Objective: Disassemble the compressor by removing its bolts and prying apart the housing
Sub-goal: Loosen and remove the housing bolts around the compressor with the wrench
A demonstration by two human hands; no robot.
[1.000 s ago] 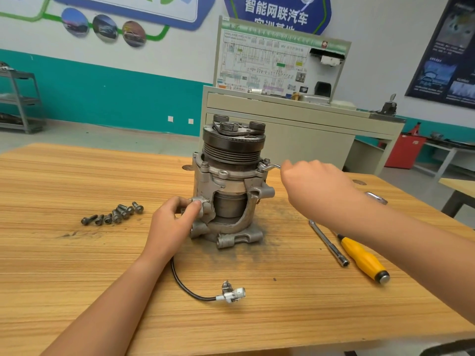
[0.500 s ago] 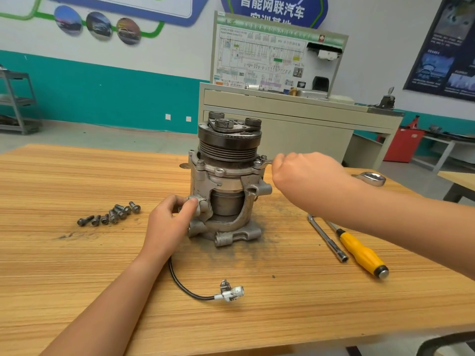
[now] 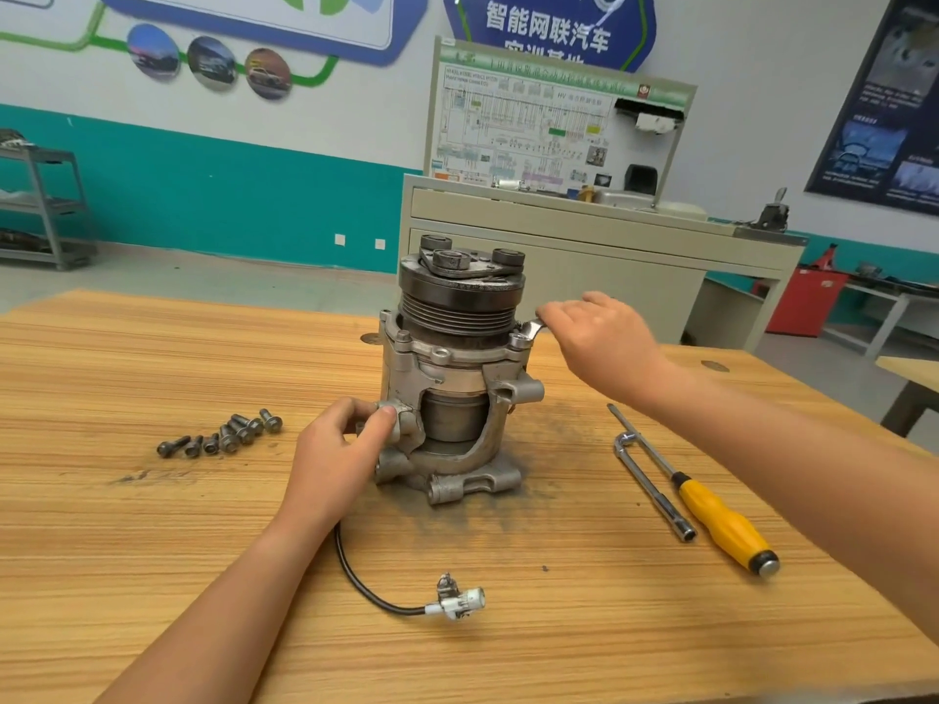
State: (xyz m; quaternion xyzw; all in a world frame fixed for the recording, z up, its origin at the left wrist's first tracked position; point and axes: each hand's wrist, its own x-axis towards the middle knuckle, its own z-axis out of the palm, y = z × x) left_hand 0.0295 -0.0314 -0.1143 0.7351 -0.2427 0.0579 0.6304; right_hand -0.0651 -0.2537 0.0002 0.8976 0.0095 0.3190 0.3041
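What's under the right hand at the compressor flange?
A wrench: its head pokes out from the right hand, at a flange bolt on the compressor. The hand covers the handle, so its far end can't be seen.

The compressor (image 3: 455, 378) is standing upright on the wooden table (image 3: 152, 525). The left hand (image 3: 338, 452) is gripping its lower housing, while the right hand (image 3: 602, 340) is holding a wrench (image 3: 531, 328) at a top bolt (image 3: 517, 340).
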